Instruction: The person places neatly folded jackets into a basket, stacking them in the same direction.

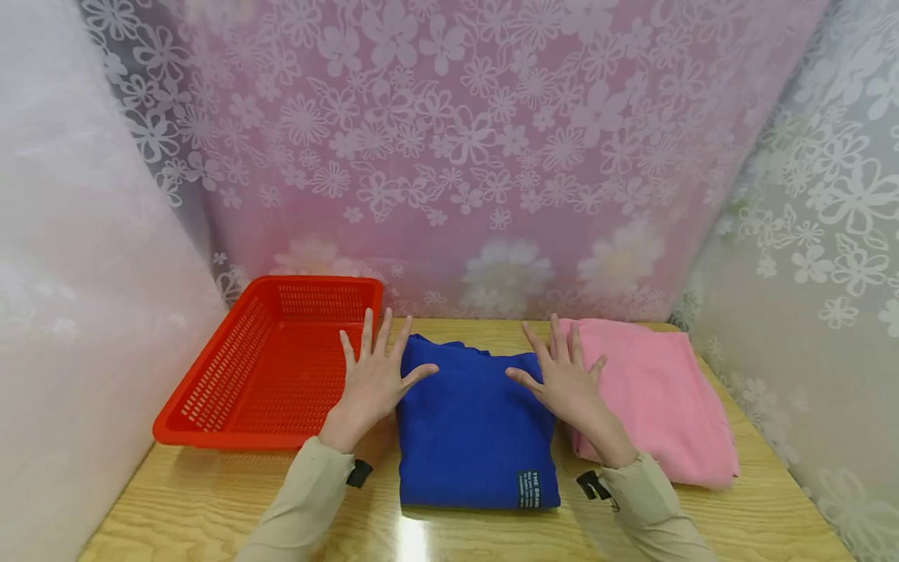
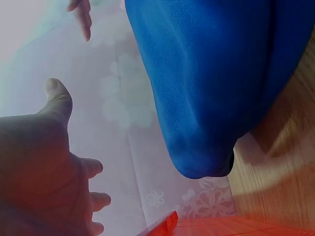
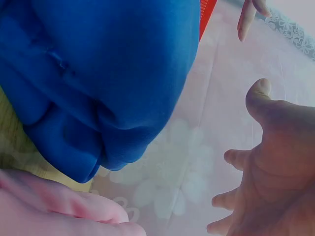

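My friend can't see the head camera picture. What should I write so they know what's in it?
A person's left hand and right hand, fingers spread, hover over the sides of a folded blue garment on a wooden table. A red basket stands on the left and a folded pink cloth lies on the right, before a pink flowery backdrop.

Soft, bright light fills the head view; a white streak of glare burns on the bench (image 1: 412, 540) below the blue garment (image 1: 477, 425), and the left side of the curtain (image 1: 77, 257) is nearly washed out. The wrist views are hazier and uneven: the left one blows out to white at its upper left corner, the right one at its upper right. There the garment falls into deep shade, and the curtain's flowers look soft and faded.
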The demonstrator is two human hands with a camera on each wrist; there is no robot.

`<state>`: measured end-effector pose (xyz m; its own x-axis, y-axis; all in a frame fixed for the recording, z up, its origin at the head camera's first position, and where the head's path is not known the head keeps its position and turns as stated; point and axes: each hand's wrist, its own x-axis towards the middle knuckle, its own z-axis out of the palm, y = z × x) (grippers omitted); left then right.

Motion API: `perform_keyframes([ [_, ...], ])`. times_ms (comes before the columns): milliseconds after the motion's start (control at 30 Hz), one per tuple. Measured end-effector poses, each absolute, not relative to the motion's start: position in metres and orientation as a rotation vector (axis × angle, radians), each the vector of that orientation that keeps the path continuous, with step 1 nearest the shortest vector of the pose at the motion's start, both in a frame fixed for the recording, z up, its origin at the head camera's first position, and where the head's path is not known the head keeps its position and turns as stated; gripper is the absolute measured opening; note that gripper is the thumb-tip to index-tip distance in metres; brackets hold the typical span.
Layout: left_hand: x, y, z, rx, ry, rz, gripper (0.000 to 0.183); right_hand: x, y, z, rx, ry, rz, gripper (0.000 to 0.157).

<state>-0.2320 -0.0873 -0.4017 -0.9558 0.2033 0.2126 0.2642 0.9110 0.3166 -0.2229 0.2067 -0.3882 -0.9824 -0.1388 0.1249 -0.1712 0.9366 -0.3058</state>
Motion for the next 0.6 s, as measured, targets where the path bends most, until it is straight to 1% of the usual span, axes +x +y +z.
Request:
perform_keyframes([
  [200, -0.233, -0.084, -0.402, -0.4, -2.819, -0.595, 0.089, -0.223, 0.209, -0.387, 0.25, -2.918, 0.528, 0.081],
  [433, -0.229, -0.073, -0.398, -0.503, -2.696, -0.845, 0.074, -0.224, 0.213, -0.388, 0.349, -2.747, 0.628, 0.063],
  [600, -0.222, -0.065, -0.41, -0.524, -2.697, -0.89, 0.069, -0.218, 0.215, -0.395, 0.417, -2.707, 0.678, 0.054],
])
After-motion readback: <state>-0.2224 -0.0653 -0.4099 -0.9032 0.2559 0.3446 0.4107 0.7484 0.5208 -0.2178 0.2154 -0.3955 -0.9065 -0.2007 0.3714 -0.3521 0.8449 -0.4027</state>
